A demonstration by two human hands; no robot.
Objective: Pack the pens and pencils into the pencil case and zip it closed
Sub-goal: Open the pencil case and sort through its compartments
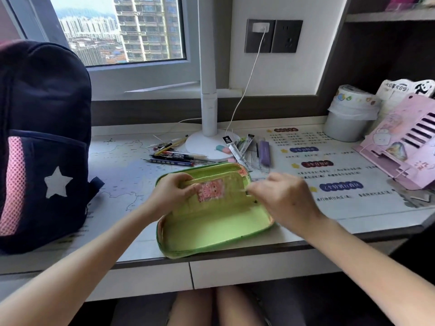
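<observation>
One pencil case (211, 228) — two hands (171, 194) (287, 200)

The person's left forearm (94, 255) and right forearm (364, 262) are bare along their whole visible length, slim and smooth, each narrowing to a thin wrist. The left hand (169, 194) is small with slender fingers and short nails, while the right hand (284, 198) is smeared by blur, so its nails and finer detail cannot be made out. Two bare legs (193, 307) show at the bottom edge, and a dark patch (414, 252) by the right arm may be clothing, though that cannot be told.
</observation>
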